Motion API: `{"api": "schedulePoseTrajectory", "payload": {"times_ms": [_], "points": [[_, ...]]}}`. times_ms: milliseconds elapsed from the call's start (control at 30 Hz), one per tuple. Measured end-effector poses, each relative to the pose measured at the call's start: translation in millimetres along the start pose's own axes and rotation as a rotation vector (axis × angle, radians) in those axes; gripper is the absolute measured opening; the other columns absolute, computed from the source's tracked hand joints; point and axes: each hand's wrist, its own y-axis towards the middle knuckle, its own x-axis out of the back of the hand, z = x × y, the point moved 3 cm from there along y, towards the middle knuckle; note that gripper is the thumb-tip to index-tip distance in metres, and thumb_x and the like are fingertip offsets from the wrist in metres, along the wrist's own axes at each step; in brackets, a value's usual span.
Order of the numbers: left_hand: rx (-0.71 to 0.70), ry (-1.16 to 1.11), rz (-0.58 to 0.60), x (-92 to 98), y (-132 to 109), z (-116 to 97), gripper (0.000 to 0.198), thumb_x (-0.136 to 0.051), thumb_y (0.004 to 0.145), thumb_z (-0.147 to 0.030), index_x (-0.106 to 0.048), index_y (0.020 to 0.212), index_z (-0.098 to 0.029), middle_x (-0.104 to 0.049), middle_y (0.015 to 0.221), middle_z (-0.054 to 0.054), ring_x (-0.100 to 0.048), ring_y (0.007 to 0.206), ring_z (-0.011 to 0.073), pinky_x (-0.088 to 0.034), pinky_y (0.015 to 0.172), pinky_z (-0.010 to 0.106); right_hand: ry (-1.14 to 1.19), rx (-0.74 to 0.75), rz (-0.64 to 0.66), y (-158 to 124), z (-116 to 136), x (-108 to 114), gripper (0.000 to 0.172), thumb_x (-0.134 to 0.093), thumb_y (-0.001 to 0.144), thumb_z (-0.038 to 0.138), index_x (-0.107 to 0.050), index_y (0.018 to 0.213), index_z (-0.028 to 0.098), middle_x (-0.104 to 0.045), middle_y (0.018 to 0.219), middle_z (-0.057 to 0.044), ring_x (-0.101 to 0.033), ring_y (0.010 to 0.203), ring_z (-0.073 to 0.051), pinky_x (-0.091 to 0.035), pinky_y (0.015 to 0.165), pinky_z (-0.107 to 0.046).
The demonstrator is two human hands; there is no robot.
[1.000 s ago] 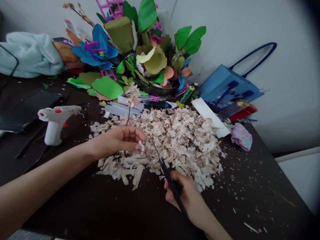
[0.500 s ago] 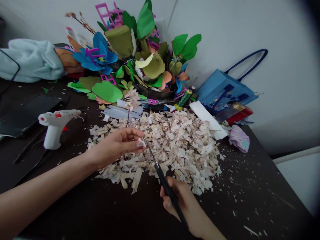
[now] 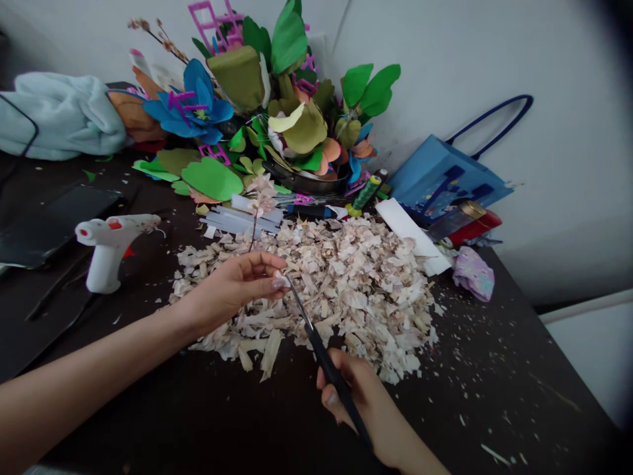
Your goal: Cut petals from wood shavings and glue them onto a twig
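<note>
My left hand [image 3: 247, 284] is closed, pinching a small pale petal-like scrap [image 3: 281, 280] between thumb and fingertips. From behind this hand rises a thin dark stem with a pale pink flower [image 3: 262, 194] on top; whether the fingers also hold it I cannot tell. In my right hand [image 3: 359, 396] are black-handled scissors [image 3: 329, 369], seen edge-on, their narrow metal tip against or very near the scrap. Under both hands spreads a broad heap of dry, pale shreds [image 3: 356, 284].
On the left stands a white glue gun [image 3: 106, 251] near a black flat case [image 3: 57, 224]. Behind the heap are glue sticks [image 3: 237, 221], green thread [image 3: 366, 192] and large paper flowers [image 3: 297, 128]. A blue bag [image 3: 440, 175] leans at the right, beside a crumpled purple cloth [image 3: 473, 272].
Both hands keep nearly the same place. The pale scrap has turned slightly in the left fingertips, and the scissors' tip has shifted a touch to the left.
</note>
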Motion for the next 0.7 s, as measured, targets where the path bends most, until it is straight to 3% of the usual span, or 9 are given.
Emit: {"api": "schedulePoseTrajectory", "payload": {"times_ms": [700], "points": [[-0.016, 0.022, -0.018, -2.5, -1.2, -1.2, 0.023, -0.072, 0.079, -0.02, -0.06, 0.099, -0.017, -0.063, 0.081, -0.002, -0.066, 0.075, 0.0109, -0.052, 0.073, 0.024, 0.092, -0.058, -0.014, 1.3, -5.0, -1.6, 0.05, -0.065, 0.074, 0.066, -0.044, 0.072, 0.02, -0.042, 0.061, 0.004, -0.039, 0.053, -0.009, -0.032, 0.049, -0.022]]}}
